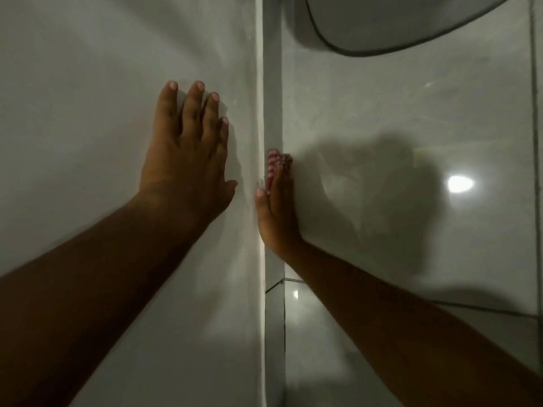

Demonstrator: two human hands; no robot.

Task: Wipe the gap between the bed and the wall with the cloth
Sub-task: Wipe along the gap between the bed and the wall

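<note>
A narrow grey strip (273, 107) runs from top to bottom through the middle of the head view, between a pale plain wall (102, 69) on the left and a glossy tiled surface (382, 118) on the right. My left hand (188, 154) lies flat on the pale wall with its fingers spread. My right hand (276, 210) is pressed edge-on into the strip and holds a red-and-white checked cloth (274, 165) against it. Only the cloth's top shows past my fingertips. No bed is recognisable in this view.
A rounded white object with a dark rim (396, 22) hangs in at the top right. Grout lines cross the tiled surface at the right edge (532, 142) and low down (293, 279). A lamp's reflection (459, 183) glares on the tile beside my hand's shadow.
</note>
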